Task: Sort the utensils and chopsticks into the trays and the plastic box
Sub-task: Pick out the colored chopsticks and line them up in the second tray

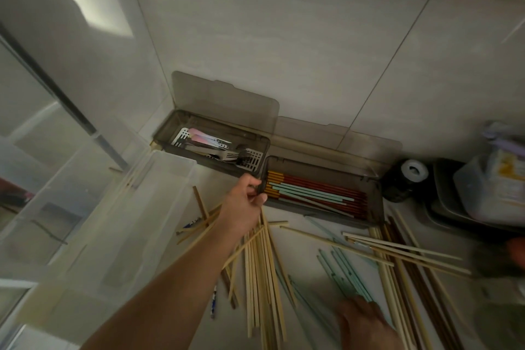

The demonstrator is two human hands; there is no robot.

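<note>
Left hand (244, 202) is reaching across the surface (298, 239) toward its back edge, fingers curled, pinching the near-left corner of the right tray (375, 202). That tray, smoky plastic with its lid standing open against the wall, is holding red-and-gold chopsticks (318, 187) with a few pale green ones lying among them. The left tray (162, 133) is sitting in the back left corner, lid likewise up, holding forks (235, 156) and pale-handled utensils on a white perforated insert. The clear plastic box (127, 221) is sitting along the left edge, a few bamboo sticks resting across its rim. Loose bamboo chopsticks (261, 264) are lying fanned over the middle of the surface, under and beside the left wrist; pale green chopsticks (346, 273) are lying toward the near edge, darker brown ones further right. Right hand (363, 321) is lying blurred at the near edge, on the green chopsticks; cannot tell whether it is grasping any.
</note>
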